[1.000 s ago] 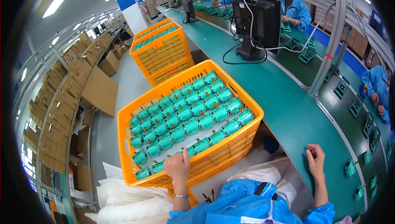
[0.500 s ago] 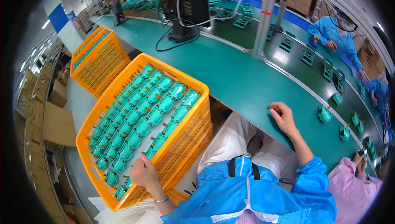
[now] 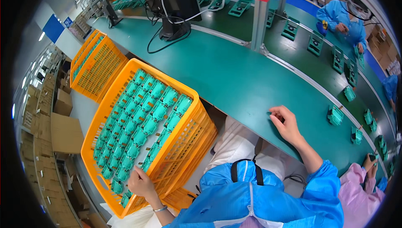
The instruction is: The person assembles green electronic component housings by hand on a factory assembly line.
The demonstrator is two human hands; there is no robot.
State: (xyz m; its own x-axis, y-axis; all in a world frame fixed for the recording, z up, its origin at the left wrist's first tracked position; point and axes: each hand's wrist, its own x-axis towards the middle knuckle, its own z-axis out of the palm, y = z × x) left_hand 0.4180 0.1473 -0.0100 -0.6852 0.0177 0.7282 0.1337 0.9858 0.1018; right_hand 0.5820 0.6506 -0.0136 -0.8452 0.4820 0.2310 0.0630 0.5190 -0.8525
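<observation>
My left hand [image 3: 141, 182] is closed over the near right rim of an orange plastic crate [image 3: 166, 157]; its curled fingers hide whatever they may hold. Rows of small teal plastic housings [image 3: 140, 132] fill most of the crate. One housing [image 3: 126, 199] lies in the near corner, close to that hand. My right hand [image 3: 287, 124] rests at the near edge of the green bench [image 3: 217, 73], fingers loosely bent, thumb apart, and nothing visible between them. The closest housing to it is a teal one [image 3: 335, 115] on the bench to the right.
Behind the crate stand more orange crates [image 3: 98, 66]. A black monitor [image 3: 171, 3] with cables sits on the bench, left of a metal post [image 3: 260, 16]. Teal housings line the dark conveyor [image 3: 301, 60]. A co-worker in pink [image 3: 356, 186] sits at right; another in blue [image 3: 345, 24] works across.
The whole view has shifted a little. My left hand stays at the crate's near rim, its fingers turned slightly; my right hand stays at the bench edge. Across the bench, the co-worker's arms have moved.
</observation>
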